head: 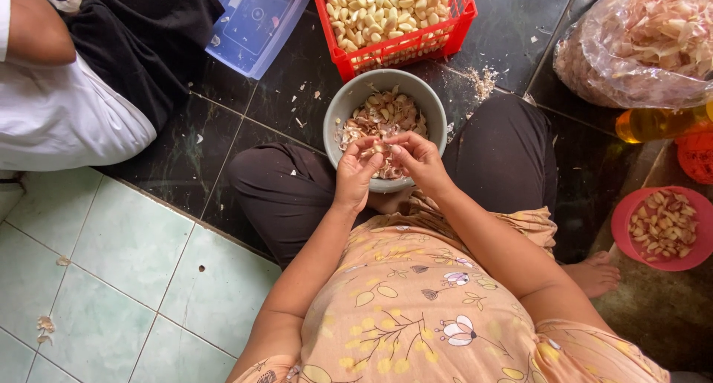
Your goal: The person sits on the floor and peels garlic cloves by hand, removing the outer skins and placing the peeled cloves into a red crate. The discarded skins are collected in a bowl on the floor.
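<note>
Left hand: the left hand [355, 171] is curled, its fingertips pinching a garlic clove [377, 150] over the bowl.
Right hand: the right hand [420, 159] meets it from the other side, thumb and forefinger pressed onto the same clove.
Clove: held between both hands, just above the near rim of the grey bowl [343, 105], apart from the heap below.
Bowl: it rests between the person's knees and holds unpeeled cloves and loose papery skins.
Step in hand: peeling, I'd say; the fingertips seem to be working the skin off this one clove.
Next move calls for: probably a nail under the skin and a steady pull, with the left fingers keeping the clove from slipping.
Around: a red basket [460, 12] of peeled cloves sits beyond the bowl, touching its far rim; a clear bag of skins [639, 49] lies to the right, a pink bowl [620, 223] of cloves nearer the foot.
Beside: another person in white sits at the left.
</note>
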